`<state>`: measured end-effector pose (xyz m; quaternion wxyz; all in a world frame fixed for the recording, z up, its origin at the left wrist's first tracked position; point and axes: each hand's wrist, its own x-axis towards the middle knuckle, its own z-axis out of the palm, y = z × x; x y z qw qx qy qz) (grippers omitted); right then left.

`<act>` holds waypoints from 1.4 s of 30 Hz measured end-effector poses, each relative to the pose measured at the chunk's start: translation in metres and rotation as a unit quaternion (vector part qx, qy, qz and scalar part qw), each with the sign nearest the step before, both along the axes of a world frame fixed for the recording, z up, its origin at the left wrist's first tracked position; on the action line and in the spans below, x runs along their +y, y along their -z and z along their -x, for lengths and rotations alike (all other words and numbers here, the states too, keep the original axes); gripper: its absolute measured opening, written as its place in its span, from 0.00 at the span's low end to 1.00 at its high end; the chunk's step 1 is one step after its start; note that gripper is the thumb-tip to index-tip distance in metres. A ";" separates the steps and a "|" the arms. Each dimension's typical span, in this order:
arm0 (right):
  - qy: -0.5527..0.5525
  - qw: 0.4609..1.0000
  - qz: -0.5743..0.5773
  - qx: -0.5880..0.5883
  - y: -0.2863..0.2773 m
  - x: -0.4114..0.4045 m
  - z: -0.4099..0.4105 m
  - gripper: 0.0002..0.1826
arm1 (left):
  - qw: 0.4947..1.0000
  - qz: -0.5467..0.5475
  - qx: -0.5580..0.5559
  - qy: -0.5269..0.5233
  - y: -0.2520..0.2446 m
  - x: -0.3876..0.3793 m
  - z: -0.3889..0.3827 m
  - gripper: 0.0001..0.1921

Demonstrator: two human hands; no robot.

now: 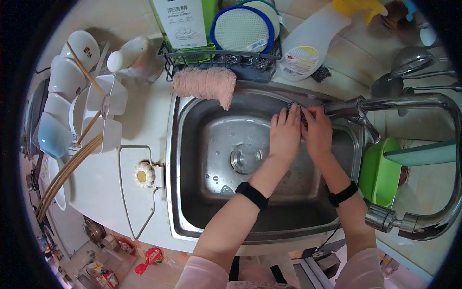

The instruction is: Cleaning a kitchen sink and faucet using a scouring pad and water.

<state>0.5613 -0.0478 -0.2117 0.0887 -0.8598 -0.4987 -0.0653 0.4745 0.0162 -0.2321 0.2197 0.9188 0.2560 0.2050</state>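
Observation:
At the back right of the stainless-steel sink (207,126), close to the faucet base, both hands are together on a dark mesh scouring pad (304,118), probably steel wool. My left hand (285,135) lies over its left part with the fingers pointing away from me. My right hand (317,132) grips the pad from the right, fingers bent. Most of the pad is hidden under the fingers. Water drops dot the sink floor around the drain strainer (246,159).
The chrome faucet (408,103) arches along the right, its spout head (380,218) low beside my right forearm. A pink cloth (205,85) hangs over the back rim before a caddy (220,54). A spray bottle (312,43), green basin (380,173) and stacked bowls (66,77) stand around.

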 end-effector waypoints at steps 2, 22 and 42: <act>0.002 1.000 -0.008 -0.007 -0.001 0.002 0.001 0.21 | 1.000 -0.003 0.008 0.005 0.000 0.003 0.002 0.26; -0.165 0.980 -0.114 0.003 0.017 0.116 0.058 0.11 | 0.991 0.012 0.028 -0.134 0.010 0.070 0.079 0.31; 0.092 0.979 -0.126 0.134 0.000 0.028 0.003 0.10 | 0.999 -0.019 0.017 0.038 -0.010 0.011 0.000 0.28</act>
